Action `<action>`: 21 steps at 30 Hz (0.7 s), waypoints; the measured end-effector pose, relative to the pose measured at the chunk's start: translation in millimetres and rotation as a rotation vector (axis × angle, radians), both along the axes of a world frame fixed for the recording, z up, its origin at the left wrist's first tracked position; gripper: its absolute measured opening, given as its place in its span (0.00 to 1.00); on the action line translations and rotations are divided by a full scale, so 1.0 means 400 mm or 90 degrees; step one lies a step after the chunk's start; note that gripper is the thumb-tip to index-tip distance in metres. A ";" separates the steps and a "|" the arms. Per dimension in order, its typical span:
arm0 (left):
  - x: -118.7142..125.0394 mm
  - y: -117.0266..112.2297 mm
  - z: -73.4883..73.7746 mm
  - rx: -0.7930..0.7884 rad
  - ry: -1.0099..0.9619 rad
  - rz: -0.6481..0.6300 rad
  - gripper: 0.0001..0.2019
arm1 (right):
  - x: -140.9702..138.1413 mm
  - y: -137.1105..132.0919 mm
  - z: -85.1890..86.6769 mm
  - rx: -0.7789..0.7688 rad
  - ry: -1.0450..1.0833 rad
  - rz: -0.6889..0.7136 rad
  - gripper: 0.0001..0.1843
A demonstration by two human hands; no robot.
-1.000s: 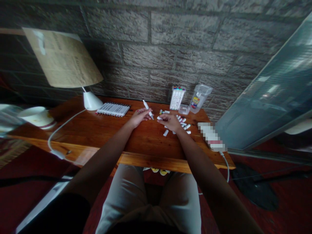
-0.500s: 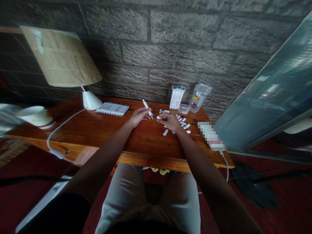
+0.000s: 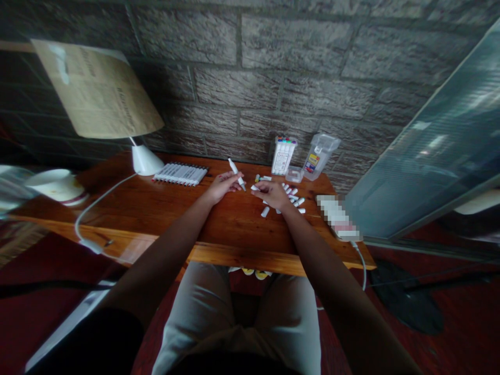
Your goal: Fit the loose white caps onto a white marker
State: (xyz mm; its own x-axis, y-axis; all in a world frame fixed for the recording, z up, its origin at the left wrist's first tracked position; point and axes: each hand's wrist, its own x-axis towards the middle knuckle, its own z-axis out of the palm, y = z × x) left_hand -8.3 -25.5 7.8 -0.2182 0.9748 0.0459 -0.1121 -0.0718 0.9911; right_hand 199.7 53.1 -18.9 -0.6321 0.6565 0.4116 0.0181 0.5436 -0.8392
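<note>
My left hand (image 3: 222, 186) is closed round a white marker (image 3: 236, 173) that points up and away from me over the wooden table (image 3: 164, 208). My right hand (image 3: 273, 194) rests just to its right, fingers pinched on a small white cap (image 3: 254, 188) near the marker's lower end. Several loose white caps (image 3: 292, 200) lie scattered on the table by my right hand. A row of capped markers (image 3: 182, 174) lies flat to the left of my hands.
A lamp with a tan shade (image 3: 97, 94) and white base (image 3: 146, 162) stands at the back left, its cord (image 3: 89, 208) trailing to the table's front edge. An upright marker pack (image 3: 284, 155) and clear plastic containers (image 3: 320, 156) stand by the brick wall. A white power strip (image 3: 338, 217) lies at the right edge.
</note>
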 end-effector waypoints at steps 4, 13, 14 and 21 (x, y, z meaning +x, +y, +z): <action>0.000 -0.001 0.000 0.001 -0.005 -0.001 0.20 | -0.001 0.001 -0.001 0.001 -0.004 -0.004 0.12; 0.005 -0.005 0.006 0.005 -0.011 -0.003 0.21 | -0.001 0.000 0.000 0.004 -0.001 0.002 0.12; 0.004 -0.004 0.005 0.006 -0.012 -0.004 0.21 | 0.000 0.000 0.000 0.007 -0.001 -0.001 0.12; 0.005 -0.004 0.005 0.009 -0.016 0.002 0.21 | 0.000 0.001 -0.002 0.016 -0.006 -0.006 0.12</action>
